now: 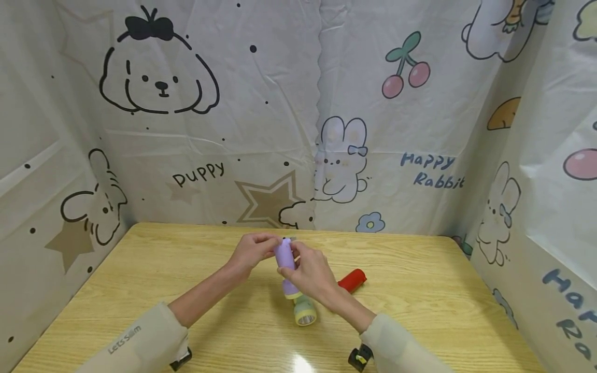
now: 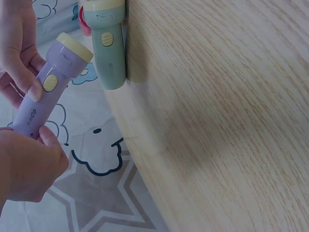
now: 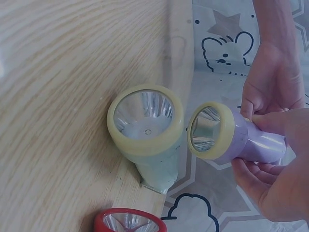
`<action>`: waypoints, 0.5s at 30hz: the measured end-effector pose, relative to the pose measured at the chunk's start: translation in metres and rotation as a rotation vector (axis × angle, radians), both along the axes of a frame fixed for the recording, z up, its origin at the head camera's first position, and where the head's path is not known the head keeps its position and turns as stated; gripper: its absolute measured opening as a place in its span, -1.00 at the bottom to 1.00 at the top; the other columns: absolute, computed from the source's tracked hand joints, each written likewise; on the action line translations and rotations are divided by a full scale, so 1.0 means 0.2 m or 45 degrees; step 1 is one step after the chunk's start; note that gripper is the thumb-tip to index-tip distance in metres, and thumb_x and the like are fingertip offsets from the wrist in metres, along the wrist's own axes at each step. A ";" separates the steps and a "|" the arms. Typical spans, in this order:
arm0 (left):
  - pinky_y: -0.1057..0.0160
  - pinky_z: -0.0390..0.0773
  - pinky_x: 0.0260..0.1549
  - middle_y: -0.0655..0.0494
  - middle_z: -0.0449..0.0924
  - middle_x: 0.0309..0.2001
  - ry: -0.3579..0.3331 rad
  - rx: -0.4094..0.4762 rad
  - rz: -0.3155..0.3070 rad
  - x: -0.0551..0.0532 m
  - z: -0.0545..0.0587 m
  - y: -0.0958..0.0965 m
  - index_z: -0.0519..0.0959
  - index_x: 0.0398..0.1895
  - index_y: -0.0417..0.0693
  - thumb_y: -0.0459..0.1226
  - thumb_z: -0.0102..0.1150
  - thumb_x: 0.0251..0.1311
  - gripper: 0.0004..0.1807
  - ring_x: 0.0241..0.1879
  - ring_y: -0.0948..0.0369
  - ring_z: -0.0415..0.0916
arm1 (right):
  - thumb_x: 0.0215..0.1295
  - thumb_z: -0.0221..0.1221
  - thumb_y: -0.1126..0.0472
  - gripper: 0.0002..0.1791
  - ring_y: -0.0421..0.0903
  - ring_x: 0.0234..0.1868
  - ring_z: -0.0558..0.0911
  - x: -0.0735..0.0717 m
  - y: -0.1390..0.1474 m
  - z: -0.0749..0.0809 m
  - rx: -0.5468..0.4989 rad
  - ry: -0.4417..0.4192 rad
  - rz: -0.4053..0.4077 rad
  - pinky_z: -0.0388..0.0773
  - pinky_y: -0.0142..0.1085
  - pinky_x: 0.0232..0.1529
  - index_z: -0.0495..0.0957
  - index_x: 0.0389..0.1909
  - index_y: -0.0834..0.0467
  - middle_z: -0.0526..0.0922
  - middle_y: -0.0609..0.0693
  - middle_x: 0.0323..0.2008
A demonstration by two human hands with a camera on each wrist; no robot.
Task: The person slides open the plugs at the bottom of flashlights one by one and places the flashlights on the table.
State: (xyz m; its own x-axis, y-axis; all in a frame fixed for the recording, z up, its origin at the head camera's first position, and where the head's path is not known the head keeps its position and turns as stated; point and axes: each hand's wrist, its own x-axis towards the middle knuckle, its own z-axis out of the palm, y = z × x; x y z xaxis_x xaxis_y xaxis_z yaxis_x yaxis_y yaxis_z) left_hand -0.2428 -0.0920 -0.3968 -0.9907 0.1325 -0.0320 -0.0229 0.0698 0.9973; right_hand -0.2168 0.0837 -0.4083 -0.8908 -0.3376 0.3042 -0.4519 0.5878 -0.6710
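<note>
A purple flashlight with a pale yellow rim is held up over the table by both hands. My right hand grips its barrel, thumb near the yellow switch in the left wrist view. At the tail end, my left hand pinches the flashlight between thumb and fingers. Its yellow-rimmed lens tilts down toward me, with the reflector showing in the right wrist view. Just below and behind it, a green flashlight lies on the table, lens facing me.
A red flashlight lies to the right, partly hidden by my right forearm. The wood-grain table ends at a printed curtain behind and at both sides. Black wrist straps sit below the sleeves.
</note>
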 end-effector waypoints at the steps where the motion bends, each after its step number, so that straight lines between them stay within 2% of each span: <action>1: 0.06 0.55 0.08 -0.09 0.65 -0.04 0.001 0.000 -0.001 0.00 0.00 0.00 0.65 -0.07 -0.37 -0.28 0.20 0.31 -0.71 -0.05 0.07 0.61 | 0.17 0.42 0.22 -0.55 -0.23 -0.41 0.63 0.00 0.00 0.00 -0.001 -0.004 0.000 0.58 -0.42 -0.49 0.53 0.03 0.25 0.67 0.05 -0.22; 11: -0.01 0.51 0.13 -0.15 0.63 0.00 -0.026 -0.026 -0.009 0.00 0.00 0.00 0.61 0.01 -0.39 -0.29 0.24 0.33 -0.68 0.01 0.02 0.59 | 0.15 0.42 0.18 -0.59 -0.21 -0.39 0.65 0.00 0.00 0.01 -0.005 -0.051 -0.027 0.58 -0.40 -0.50 0.55 -0.02 0.22 0.68 0.04 -0.21; 15: 0.03 0.53 0.10 -0.18 0.62 0.01 -0.032 -0.024 -0.024 0.01 0.00 0.00 0.59 0.02 -0.42 -0.31 0.23 0.34 -0.68 0.02 0.01 0.58 | 0.15 0.42 0.17 -0.61 -0.21 -0.41 0.65 0.00 -0.01 0.01 -0.016 -0.084 -0.030 0.58 -0.38 -0.52 0.56 -0.06 0.21 0.69 0.06 -0.21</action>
State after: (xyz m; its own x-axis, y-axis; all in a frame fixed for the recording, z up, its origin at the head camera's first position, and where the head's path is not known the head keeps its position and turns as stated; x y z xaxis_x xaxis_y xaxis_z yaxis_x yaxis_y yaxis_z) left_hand -0.2411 -0.0922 -0.3958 -0.9868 0.1506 -0.0599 -0.0467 0.0895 0.9949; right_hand -0.2166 0.0822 -0.4062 -0.9166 -0.3130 0.2489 -0.3929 0.5889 -0.7062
